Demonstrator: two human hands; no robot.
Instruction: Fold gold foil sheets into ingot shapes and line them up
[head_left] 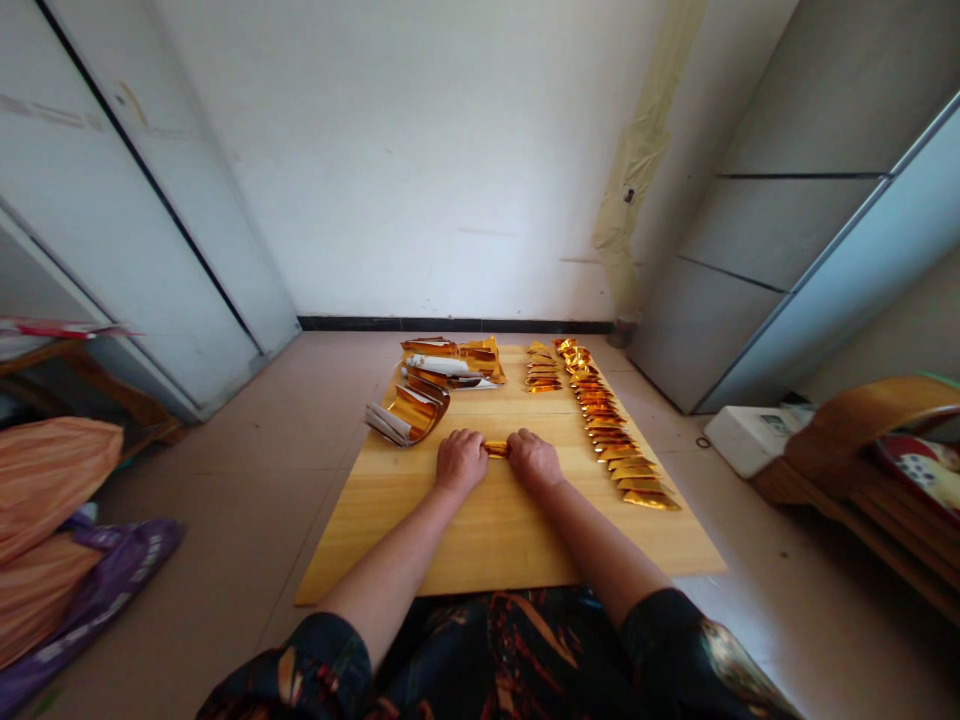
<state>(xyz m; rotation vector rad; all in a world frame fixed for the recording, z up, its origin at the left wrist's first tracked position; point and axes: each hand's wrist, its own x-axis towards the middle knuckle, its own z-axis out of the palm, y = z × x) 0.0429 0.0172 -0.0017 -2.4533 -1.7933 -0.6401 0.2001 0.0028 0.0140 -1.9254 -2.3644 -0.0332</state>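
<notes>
Left grip [461, 462], right grip [534, 460] pinching folded gold foil strip [496, 449] on wooden board [390, 530].
I read both grips curled down, fingers over opposite ends of the strip, mid-board. Row of folded foil pieces [607, 425] lies to the right, apart; curled foil sheets [411, 412] and white paper [437, 366] lie left, toward the far edge.

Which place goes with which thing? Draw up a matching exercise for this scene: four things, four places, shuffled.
Things:
1. Left hand
2. Gold foil strip
3. Long row of folded gold foil pieces
4. Curled gold foil sheets

Places:
A. Along the right side of the wooden board
B. On the board, left of the strip
C. Between both hands, with the right hand on its other side
D. At the board's left edge

Pairs: 1-B, 2-C, 3-A, 4-D
</notes>
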